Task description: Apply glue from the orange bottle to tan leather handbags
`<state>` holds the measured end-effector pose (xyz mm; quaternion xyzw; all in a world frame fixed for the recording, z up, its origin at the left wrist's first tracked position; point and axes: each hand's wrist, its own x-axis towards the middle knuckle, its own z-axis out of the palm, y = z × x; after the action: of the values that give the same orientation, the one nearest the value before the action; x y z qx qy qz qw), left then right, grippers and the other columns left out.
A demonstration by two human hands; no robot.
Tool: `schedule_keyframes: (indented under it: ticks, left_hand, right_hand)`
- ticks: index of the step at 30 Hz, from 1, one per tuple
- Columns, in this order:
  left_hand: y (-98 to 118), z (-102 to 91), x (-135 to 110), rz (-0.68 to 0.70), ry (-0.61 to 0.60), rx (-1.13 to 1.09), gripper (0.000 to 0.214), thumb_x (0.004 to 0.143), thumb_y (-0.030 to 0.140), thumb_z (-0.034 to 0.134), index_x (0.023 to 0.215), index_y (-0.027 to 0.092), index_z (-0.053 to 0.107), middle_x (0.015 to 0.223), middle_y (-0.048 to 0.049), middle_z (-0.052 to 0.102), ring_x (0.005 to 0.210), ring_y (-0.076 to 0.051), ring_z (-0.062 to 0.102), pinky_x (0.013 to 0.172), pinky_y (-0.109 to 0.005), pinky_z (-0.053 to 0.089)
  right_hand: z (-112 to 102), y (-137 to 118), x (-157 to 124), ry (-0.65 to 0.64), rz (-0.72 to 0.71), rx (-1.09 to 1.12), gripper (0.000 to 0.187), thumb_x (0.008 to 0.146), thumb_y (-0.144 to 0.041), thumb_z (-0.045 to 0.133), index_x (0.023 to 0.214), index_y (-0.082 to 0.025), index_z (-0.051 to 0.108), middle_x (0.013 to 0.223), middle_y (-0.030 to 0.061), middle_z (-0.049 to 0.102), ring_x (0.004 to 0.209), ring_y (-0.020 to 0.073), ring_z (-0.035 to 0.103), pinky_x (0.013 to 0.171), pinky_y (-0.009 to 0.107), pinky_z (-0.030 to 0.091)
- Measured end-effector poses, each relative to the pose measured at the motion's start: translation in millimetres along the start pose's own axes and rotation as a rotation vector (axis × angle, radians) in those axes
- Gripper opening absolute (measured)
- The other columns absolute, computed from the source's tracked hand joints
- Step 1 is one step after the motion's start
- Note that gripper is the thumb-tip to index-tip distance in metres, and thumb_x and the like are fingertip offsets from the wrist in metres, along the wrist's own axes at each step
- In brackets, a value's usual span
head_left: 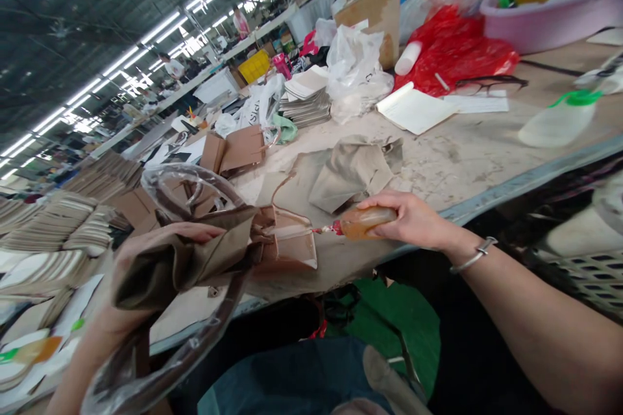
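My left hand [146, 240] is wrapped round a brown handbag [294, 249], holding it by the bunched olive lining [204, 256] that is pulled out of it. The bag's handles [214, 331] are covered in clear plastic and loop above and below my hand. In my right hand [413, 220] is a squeeze bottle [367, 224] of amber liquid, lying sideways. Its thin red-and-white nozzle points left, with the tip at the bag's open edge. Whether liquid is coming out cannot be made out. Crumpled tan cloth [353, 172] lies on the table behind the bottle.
The worktable [438, 162] runs diagonally across the view. Stacks of pale cut pieces [48, 227] fill the left side. Towards the back are plastic bags [357, 65], a notepad [416, 107], eyeglasses [491, 83] and a pink basin [555, 16]. A green-capped bottle [559, 120] lies at right.
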<state>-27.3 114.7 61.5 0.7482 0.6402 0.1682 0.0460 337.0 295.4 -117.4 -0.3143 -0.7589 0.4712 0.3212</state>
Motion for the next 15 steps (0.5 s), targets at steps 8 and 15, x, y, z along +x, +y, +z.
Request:
schedule_keyframes:
  ticks: [8, 15]
  left_hand:
    - [8, 34.7, -33, 0.029, -0.078, -0.319, 0.018, 0.096, 0.039, 0.058, 0.105, 0.031, 0.071, 0.114, 0.0006, 0.077, 0.105, -0.019, 0.072, 0.097, -0.023, 0.05]
    - [13, 52.6, -76, -0.111, -0.051, -0.522, 0.03, 0.098, 0.052, 0.052, 0.11, 0.036, 0.074, 0.122, 0.0005, 0.076, 0.115, -0.023, 0.07, 0.105, -0.03, 0.051]
  right_hand:
    - [0, -3, 0, -0.193, -0.016, -0.068, 0.04, 0.065, -0.02, 0.072, 0.104, -0.019, 0.076, 0.101, 0.0023, 0.072, 0.093, 0.0202, 0.066, 0.085, 0.03, 0.051]
    - [5, -7, -1, -0.309, 0.007, -0.096, 0.042, 0.065, -0.022, 0.072, 0.107, -0.02, 0.077, 0.1, 0.0028, 0.071, 0.091, 0.0202, 0.066, 0.084, 0.031, 0.051]
